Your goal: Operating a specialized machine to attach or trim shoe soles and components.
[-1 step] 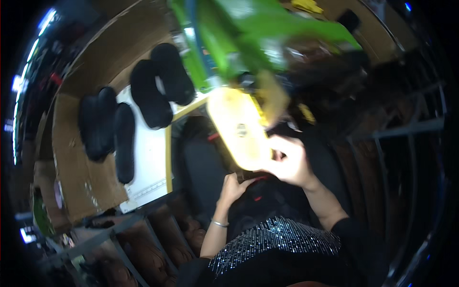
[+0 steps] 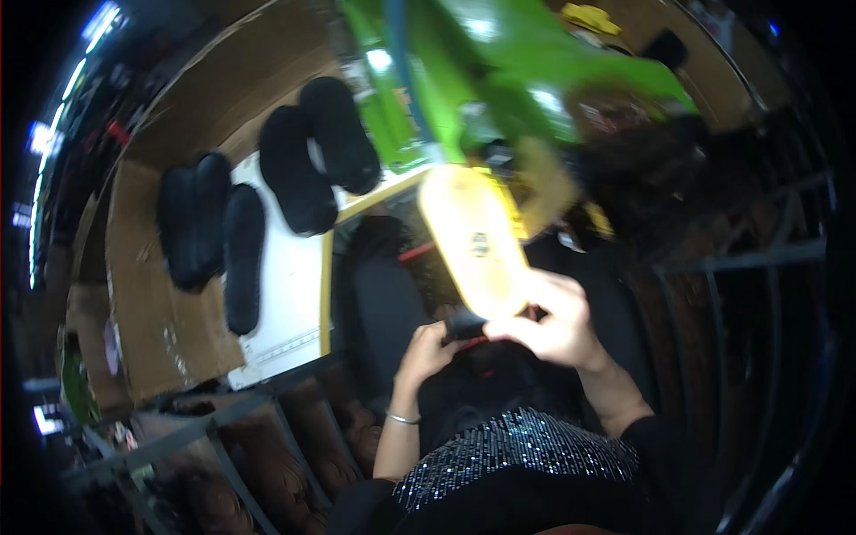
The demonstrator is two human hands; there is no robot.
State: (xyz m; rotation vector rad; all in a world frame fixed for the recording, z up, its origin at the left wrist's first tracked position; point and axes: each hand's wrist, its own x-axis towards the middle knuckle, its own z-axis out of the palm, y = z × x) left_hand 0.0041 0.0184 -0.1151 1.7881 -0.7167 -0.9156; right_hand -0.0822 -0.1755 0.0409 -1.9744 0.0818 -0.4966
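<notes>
My right hand [image 2: 557, 325] pinches the near end of a bright yellow insole [image 2: 474, 245] that carries a small dark mark. My left hand [image 2: 425, 352] is closed at the edge of a black piece [image 2: 464, 325], just below the insole's near end. Most of that piece is lost against the dark background, so its kind is unclear. Beyond the insole's right side sits a blurred yellowish piece [image 2: 546, 189]. Several black insoles [image 2: 299, 169] lie on the left, over cardboard and a white board.
A cardboard box [image 2: 143, 267] stands at the left beside a white board [image 2: 283, 308] with a yellow edge. Shiny green plastic [image 2: 571, 71] spreads across the far side. Yellow scraps [image 2: 591, 18] lie at the far right. Grey metal bars [image 2: 259, 415] run low on the left.
The whole view has shifted slightly, so the surroundings sit farther right. The insole stays in my right hand, and more of the black piece shows at my left hand.
</notes>
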